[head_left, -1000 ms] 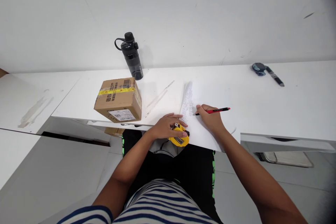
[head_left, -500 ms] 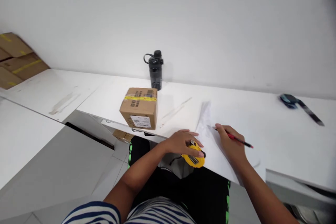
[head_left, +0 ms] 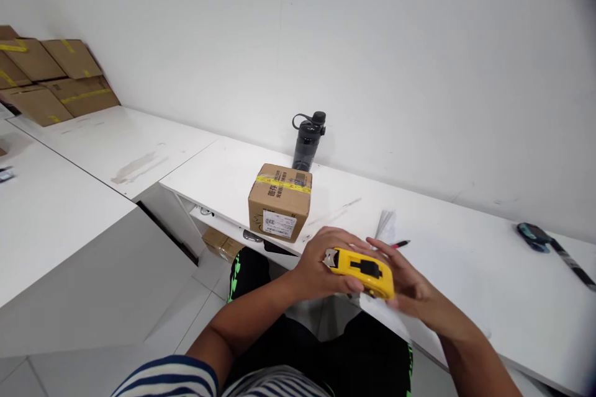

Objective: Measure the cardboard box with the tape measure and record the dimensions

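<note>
The taped box [head_left: 279, 201] stood on the white surface [head_left: 223, 158] and served as reference. Its top bore dark printed characters; the larger pair appeared to read 善存, the smaller line was too fine to confirm. Print on its yellow tape was illegible. A white shipping label [head_left: 279, 224] was fixed to its near face, text too small to read.

The yellow tape measure [head_left: 363, 270] was located right of the box and nearer the person, grasped by the left hand [head_left: 321, 267]. The right hand [head_left: 412, 285] was curled about its other end; whether it gripped could not be determined. The dark bottle [head_left: 307, 144] stood just behind the box. Paper [head_left: 387, 223] and a red-and-black pen [head_left: 401, 244] lay to the box's right.
</note>
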`<state>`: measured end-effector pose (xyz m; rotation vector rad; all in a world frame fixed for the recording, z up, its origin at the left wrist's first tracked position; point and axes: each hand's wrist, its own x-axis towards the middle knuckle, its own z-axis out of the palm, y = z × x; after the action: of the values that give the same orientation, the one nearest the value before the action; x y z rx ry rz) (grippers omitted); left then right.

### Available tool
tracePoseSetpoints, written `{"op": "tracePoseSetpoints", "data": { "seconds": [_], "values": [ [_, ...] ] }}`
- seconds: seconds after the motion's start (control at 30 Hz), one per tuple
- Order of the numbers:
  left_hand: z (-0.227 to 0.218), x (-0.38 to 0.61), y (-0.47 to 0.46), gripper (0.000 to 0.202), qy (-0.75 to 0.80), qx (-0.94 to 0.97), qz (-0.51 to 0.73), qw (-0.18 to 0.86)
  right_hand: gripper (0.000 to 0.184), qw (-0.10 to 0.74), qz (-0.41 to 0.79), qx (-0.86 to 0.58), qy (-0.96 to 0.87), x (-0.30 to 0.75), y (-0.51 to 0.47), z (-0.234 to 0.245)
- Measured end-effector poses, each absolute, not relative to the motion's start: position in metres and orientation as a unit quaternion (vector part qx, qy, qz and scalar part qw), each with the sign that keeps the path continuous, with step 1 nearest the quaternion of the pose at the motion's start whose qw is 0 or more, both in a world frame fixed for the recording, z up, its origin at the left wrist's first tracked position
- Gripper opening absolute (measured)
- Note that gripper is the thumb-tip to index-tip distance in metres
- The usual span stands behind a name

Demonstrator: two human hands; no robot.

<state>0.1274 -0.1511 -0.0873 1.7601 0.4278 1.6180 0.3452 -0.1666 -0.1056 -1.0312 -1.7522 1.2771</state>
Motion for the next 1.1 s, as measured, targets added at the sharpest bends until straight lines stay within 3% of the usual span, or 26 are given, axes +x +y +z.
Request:
{"op": "tracePoseSetpoints", "data": {
  "seconds": [0.07, 0.2, 0.27, 0.4, 0.57, 0.7, 0.87, 1.1],
  "values": [
    [-0.071, 0.116, -0.153, 0.051, 0.171, 0.68, 0.636, 0.322, 0.086, 0.356, 0.539, -0.342, -0.682, 0.315, -0.176, -0.087],
    [-0.054, 0.088, -0.161, 0.06, 0.288, 0.669, 0.588, 0.352, 0.06, 0.477, 0.447, -0.396, -0.645, 0.26, -0.172, -0.062],
    [-0.05, 0.069, -0.167, 0.058, 0.374, 0.643, 0.542, 0.39, 0.052, 0.498, 0.383, -0.416, -0.657, 0.245, -0.164, -0.055],
    [-0.04, 0.029, -0.179, 0.047, 0.41, 0.623, 0.442, 0.498, 0.046, 0.431, 0.307, -0.383, -0.757, 0.238, -0.153, -0.041],
    [-0.025, -0.001, -0.18, 0.05, 0.383, 0.621, 0.382, 0.567, 0.043, 0.308, 0.28, -0.326, -0.849, 0.24, -0.154, -0.023],
    [-0.015, -0.026, -0.162, 0.043, 0.42, 0.637, 0.362, 0.536, 0.045, 0.29, 0.27, -0.389, -0.831, 0.255, -0.143, -0.014],
    [-0.008, -0.07, -0.098, 0.038, 0.495, 0.573, 0.491, 0.431, 0.057, 0.375, 0.281, -0.485, -0.738, 0.295, -0.094, -0.017],
    [-0.022, -0.068, -0.05, 0.047, 0.578, 0.631, 0.318, 0.409, 0.057, 0.295, 0.319, -0.466, -0.771, 0.289, -0.056, -0.028]
  ]
}}
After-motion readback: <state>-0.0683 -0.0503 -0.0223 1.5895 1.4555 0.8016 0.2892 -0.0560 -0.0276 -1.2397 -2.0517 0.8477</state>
